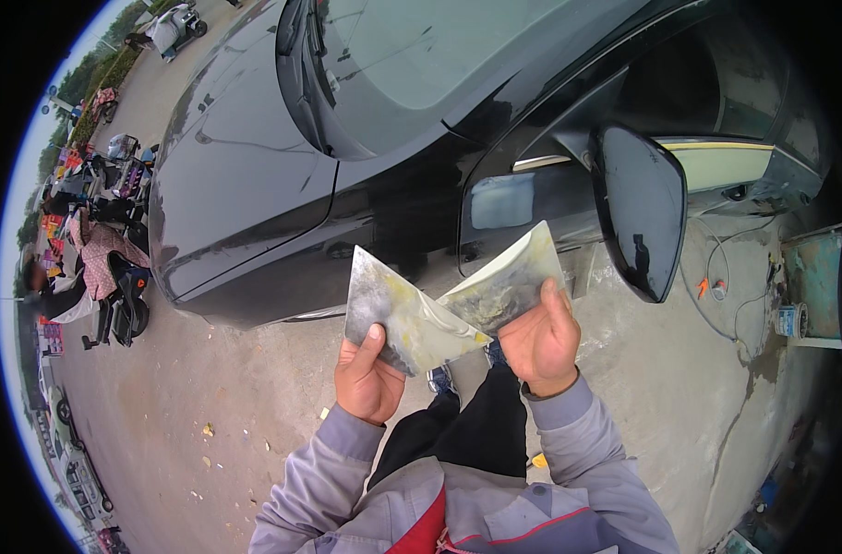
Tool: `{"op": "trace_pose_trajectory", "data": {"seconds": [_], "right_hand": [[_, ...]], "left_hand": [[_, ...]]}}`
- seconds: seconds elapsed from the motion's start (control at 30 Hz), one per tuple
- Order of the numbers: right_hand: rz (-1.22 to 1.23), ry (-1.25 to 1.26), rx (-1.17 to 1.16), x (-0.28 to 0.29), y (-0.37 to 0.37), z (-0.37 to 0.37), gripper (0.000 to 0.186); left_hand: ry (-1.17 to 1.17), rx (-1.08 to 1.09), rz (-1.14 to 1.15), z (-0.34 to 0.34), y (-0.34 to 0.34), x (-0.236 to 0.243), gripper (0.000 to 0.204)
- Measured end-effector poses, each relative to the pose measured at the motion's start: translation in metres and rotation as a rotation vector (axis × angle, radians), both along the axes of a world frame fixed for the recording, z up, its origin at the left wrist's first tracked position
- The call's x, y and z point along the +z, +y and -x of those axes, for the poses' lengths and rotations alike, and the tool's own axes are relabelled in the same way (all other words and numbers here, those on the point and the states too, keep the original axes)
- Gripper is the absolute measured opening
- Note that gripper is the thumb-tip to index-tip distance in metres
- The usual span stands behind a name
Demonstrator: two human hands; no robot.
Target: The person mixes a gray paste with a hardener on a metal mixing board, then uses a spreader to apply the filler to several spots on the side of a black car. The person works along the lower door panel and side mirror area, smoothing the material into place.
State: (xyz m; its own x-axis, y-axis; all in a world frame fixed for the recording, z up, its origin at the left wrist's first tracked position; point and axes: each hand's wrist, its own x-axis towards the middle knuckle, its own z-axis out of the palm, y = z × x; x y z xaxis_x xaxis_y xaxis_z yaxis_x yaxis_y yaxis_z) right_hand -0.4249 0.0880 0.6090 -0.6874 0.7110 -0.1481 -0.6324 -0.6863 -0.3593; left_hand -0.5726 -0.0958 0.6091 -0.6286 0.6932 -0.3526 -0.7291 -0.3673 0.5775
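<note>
My left hand [370,380] grips a flat putty spreader [395,314], its thumb on the near face. That face is smeared grey and yellow, with a thick pale ridge of putty along one edge. Closed around a second flat spreader [509,288] is my right hand [544,343]; dark smears and pale putty cover this one. The two spreaders meet or overlap at their inner corners in front of me. Just beyond them stands a black car [384,208], with a pale bluish-white patch [502,201] on its side, near the door mirror [638,212].
Farther back on the car's side is a pale, yellow-edged area [716,164]. A hose [707,309] lies on the concrete at right, near a small tub [791,320] and a worn green metal box [813,286]. Parked scooters [107,249] line the left. Small scraps [208,429] dot the ground.
</note>
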Motion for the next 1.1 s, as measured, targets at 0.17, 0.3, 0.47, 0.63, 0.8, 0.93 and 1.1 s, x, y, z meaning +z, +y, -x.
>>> {"op": "trace_pose_trajectory", "data": {"seconds": [0.17,0.3,0.47,0.63,0.8,0.93,1.1], "right_hand": [[-0.993,-0.487,0.267,0.007,-0.004,-0.022,0.036],[-1.295,-0.871,0.055,0.007,0.003,-0.032,0.031],[-1.214,-0.897,-0.132,0.008,-0.024,-0.018,0.027],[-0.542,-0.598,-0.082,0.011,-0.029,-0.015,0.027],[0.06,-0.376,-0.148,-0.012,0.008,-0.012,0.027],[-0.948,-0.983,-0.358,-0.041,0.044,0.005,0.033],[-1.975,-1.232,-0.606,-0.061,0.098,0.03,0.062]], "left_hand": [[0.227,0.071,0.03,0.011,0.015,0.015,0.036],[0.373,0.181,-0.007,0.01,0.015,0.02,0.03],[0.788,0.171,0.12,-0.009,0.014,0.013,0.022],[1.304,-0.093,0.128,-0.004,0.003,0.017,0.019],[1.49,-0.223,0.24,0.012,-0.022,0.01,0.019],[0.818,0.025,0.264,0.003,-0.052,-0.006,0.017],[0.225,0.138,0.181,-0.005,-0.065,-0.017,0.036]]}}
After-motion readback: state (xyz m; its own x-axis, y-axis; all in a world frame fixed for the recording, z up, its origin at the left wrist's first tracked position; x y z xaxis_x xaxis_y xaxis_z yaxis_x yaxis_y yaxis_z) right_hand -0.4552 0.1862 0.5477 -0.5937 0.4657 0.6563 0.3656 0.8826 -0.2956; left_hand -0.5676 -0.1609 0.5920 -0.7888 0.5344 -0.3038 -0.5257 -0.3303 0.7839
